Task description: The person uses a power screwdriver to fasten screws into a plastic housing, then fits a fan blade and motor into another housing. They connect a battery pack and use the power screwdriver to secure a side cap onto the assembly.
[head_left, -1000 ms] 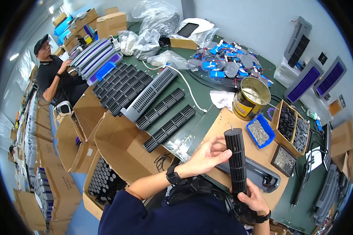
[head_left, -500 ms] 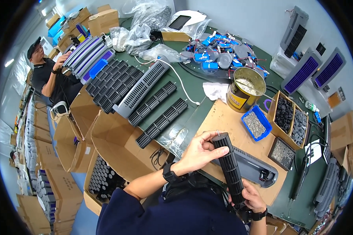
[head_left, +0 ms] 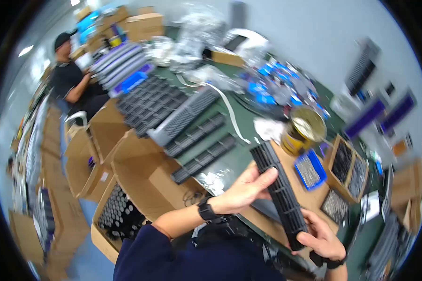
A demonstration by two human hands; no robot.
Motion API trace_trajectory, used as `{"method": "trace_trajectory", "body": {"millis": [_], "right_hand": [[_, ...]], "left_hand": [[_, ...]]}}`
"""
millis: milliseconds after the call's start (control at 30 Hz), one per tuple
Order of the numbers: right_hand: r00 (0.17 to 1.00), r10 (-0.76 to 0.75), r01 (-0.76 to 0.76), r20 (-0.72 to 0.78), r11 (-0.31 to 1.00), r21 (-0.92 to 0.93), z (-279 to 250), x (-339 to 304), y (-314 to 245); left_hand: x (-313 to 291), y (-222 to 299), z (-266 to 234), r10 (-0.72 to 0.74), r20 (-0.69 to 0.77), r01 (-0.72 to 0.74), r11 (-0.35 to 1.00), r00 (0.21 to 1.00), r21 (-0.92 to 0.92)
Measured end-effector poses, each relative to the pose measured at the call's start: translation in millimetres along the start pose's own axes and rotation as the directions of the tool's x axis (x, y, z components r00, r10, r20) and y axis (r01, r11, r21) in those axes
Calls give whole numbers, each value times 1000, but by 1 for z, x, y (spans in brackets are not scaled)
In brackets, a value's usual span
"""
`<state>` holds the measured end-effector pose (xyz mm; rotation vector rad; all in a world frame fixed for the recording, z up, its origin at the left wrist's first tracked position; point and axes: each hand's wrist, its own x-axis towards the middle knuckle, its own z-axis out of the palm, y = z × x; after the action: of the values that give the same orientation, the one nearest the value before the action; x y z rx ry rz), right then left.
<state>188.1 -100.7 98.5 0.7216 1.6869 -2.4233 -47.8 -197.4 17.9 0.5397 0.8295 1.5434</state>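
Left hand (head_left: 241, 191) is now clasping the black roller (head_left: 281, 199) below its far end! Right hand (head_left: 324, 238) is gripping nearer.

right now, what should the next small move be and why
Probably ease the black roller down toward the grey casing: the left hand and right hand both hold it, and the casing lies partly hidden beneath it on the brown board.

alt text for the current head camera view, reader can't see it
A person's left hand holds a ribbed black cylinder near its upper end, right hand near its lower end. Farther left, two similar cylinders lie on a green table, blurred.
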Motion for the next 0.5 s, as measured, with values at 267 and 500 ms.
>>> {"method": "trace_trajectory", "body": {"millis": [267, 500], "right_hand": [[991, -132, 125, -1, 942, -310, 41, 50, -38], [968, 7, 115, 249, 874, -472, 45, 58, -59]], "left_hand": [[-36, 33, -16, 76, 134, -85, 994, 988, 68], [-56, 75, -52, 551, -150, -273, 609, 821, 744]]}}
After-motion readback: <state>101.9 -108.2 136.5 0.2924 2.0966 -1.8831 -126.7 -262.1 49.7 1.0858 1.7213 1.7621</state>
